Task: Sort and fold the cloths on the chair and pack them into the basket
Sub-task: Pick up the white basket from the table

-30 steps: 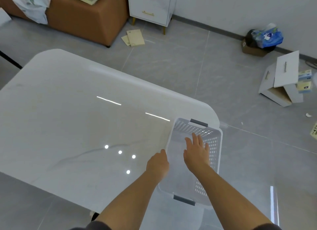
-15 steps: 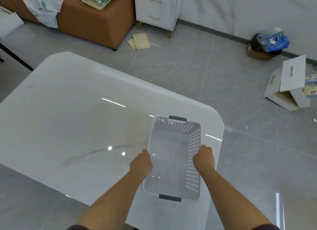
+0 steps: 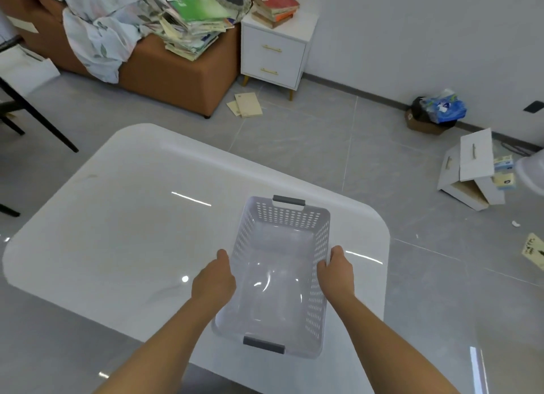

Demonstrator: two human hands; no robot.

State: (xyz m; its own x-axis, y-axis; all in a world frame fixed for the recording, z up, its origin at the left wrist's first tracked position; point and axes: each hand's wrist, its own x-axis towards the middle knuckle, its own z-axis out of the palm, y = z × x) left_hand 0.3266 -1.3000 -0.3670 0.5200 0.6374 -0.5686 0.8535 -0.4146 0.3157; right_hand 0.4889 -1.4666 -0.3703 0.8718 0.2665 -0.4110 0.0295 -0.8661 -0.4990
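1. On the near right part of the white table (image 3: 132, 231), straight ahead of the person: grey basket (image 3: 287, 217), perforated walls, empty, with a dark handle at each short end.
2. Long axis of the basket runs away from the person, from near handle (image 3: 264, 345) to far handle (image 3: 288, 201). The far end leans a little to the right.
3. Left hand (image 3: 213, 281) grips the left long rim about midway. Back of hand up, thumb pointing forward, fingers curled round the edge. It holds nothing else.
4. Right hand (image 3: 338, 273) grips the right long rim directly opposite, fingers curled onto the wall. Both forearms reach forward, roughly parallel, with the basket between them.
5. Uncertain: whether the base rests on the table or is held just clear of it. Glare on the glossy top hides any shadow, so I cannot tell.
6. Cloths (image 3: 100, 31): a pale leaf-print heap draped over the brown chair (image 3: 176, 72), far ahead and to the left, beyond the table and a strip of floor. Well apart from both hands. None folded, none in the basket.
7. Key relation: the cloths lie forward-left of the basket, so the left hand is the nearer one. Judgement: they look out of arm's reach from this stance. The coming move probably means letting go of the basket and stepping round the table's left side.
8. A stack of books (image 3: 191, 25) sits on the chair touching the heap. Judgement: pulling cloth carelessly could drag it off.
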